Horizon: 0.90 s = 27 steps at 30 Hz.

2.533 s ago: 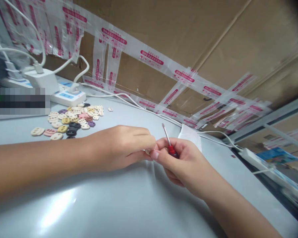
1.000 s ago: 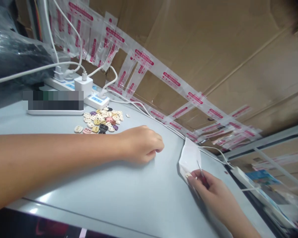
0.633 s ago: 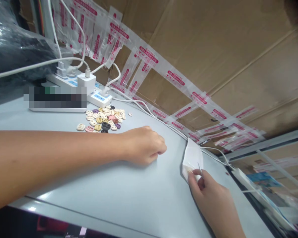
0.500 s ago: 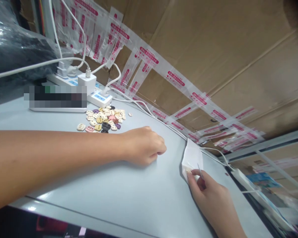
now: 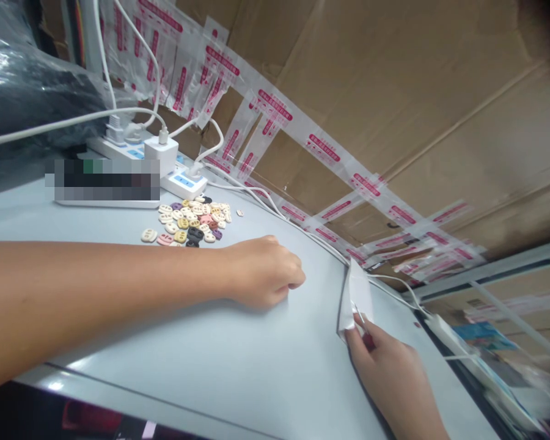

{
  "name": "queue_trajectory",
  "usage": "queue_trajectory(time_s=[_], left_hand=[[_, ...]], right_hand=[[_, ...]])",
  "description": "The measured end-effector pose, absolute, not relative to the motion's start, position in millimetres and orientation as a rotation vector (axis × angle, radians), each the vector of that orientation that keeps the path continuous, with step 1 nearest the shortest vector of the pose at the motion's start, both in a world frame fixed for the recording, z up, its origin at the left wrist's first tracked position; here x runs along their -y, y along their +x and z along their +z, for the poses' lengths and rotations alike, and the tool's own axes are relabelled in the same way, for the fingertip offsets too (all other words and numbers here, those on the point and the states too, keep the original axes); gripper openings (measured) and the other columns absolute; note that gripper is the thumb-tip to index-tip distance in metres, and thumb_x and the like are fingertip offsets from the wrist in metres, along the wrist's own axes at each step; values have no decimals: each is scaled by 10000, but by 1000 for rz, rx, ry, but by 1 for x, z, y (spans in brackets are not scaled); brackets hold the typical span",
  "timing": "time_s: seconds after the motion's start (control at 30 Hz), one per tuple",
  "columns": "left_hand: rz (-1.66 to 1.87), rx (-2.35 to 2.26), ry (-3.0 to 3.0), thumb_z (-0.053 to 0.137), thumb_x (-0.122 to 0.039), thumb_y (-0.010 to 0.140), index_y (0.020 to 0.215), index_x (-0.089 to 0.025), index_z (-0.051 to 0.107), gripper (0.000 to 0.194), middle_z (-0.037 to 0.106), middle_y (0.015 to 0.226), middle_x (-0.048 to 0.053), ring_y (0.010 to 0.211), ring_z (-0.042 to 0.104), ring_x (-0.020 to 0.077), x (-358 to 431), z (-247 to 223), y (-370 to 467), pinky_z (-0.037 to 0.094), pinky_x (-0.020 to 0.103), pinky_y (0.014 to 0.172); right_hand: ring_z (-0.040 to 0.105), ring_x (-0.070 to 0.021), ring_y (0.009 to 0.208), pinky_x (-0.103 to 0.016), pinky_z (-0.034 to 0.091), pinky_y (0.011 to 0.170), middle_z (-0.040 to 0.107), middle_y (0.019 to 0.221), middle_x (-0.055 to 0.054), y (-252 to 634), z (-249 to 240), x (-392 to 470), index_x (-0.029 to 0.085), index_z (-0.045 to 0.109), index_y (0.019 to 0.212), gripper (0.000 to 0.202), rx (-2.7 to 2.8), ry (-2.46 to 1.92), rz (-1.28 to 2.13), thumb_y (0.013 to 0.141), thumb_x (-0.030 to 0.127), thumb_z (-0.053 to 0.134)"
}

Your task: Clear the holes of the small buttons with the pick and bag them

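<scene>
One white packet [image 5: 360, 286] runs lengthwise away from the nearer right hand [image 5: 388, 362], which grasps a screwdriver [image 5: 369, 341], the clenched left hand [image 5: 266, 272] lying left of the packet.

Even light, glare on the plastic [image 5: 32, 85], blurry right edge, dark top-right corner.

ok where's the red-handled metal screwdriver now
Right of centre in the head view, the red-handled metal screwdriver is in the right hand, its shaft showing in front of the thin white packet.
</scene>
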State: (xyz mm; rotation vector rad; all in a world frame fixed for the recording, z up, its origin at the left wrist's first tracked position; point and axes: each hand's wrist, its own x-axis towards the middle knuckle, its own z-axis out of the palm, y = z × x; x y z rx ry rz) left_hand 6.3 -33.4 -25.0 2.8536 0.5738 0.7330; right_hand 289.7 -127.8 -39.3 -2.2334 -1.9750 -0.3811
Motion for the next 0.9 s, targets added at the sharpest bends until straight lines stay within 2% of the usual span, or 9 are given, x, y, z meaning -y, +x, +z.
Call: queue_trajectory(time_s=[0.23, 0.63, 0.77, 0.9], left_hand=[[649, -595, 2860, 498, -76, 765, 775, -167, 645, 173, 699, 859, 19, 760, 619, 184, 34, -24, 7, 422, 398, 826], [682, -589, 2859, 518, -72, 764, 731, -173, 619, 147, 693, 812, 24, 717, 599, 170, 35, -25, 6, 401, 380, 796], [646, -600, 2862, 514, -66, 763, 723, -169, 608, 145, 688, 810, 18, 708, 592, 167, 35, -24, 6, 400, 384, 799], [677, -582, 2858, 514, -62, 754, 719, -172, 607, 149, 693, 809, 21, 704, 596, 169, 35, -25, 6, 396, 382, 786]], right_hand=[[592, -222, 494, -296, 395, 522, 582, 537, -5, 290, -39, 126, 165, 707, 1125, 450, 1985, -2171, -481, 830, 405, 465], [553, -191, 473, -298, 399, 543, 533, 525, 17, 293, -30, 119, 126, 720, 1110, 477, 1933, -2137, -422, 795, 405, 496], [506, -170, 458, -295, 384, 544, 499, 525, 33, 297, -27, 118, 149, 719, 1114, 456, 1920, -2129, -486, 800, 396, 498], [525, -167, 481, -296, 386, 565, 527, 557, 31, 302, -17, 115, 173, 708, 1133, 447, 2002, -2111, -515, 794, 388, 513]])
